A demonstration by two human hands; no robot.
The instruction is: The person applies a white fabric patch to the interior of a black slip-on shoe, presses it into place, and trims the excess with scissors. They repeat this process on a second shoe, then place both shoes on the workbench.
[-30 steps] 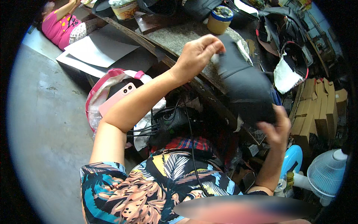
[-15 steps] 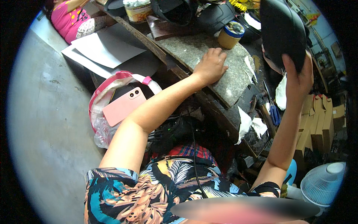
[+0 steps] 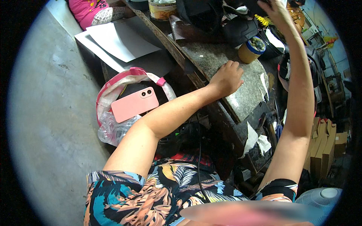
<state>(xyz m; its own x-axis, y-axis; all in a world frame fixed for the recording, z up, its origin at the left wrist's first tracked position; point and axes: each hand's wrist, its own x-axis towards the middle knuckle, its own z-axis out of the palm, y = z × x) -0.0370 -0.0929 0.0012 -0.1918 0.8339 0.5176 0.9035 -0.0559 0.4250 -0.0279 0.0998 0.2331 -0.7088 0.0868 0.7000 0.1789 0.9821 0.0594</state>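
My left hand rests on a grey stone slab on the bench, its fingers curled and nothing showing in them. Beyond its fingertips stands a tan jar with a blue rim. My right arm stretches to the far side of the bench. At the top edge of the picture, my right hand grips a smooth black piece, mostly cut off by the frame. Black shaped pieces lie heaped between the hands.
A pink phone lies on a pink-and-white bag left of my forearm. White sheets lie beyond it. White scraps sit on the bench's near corner. Cardboard boxes and a fan stand right. Another person's pink shirt shows far left.
My right hand has moved up and away across the bench with the black piece. My left hand stays on the slab, its fingers more curled. The whole view has shifted slightly.
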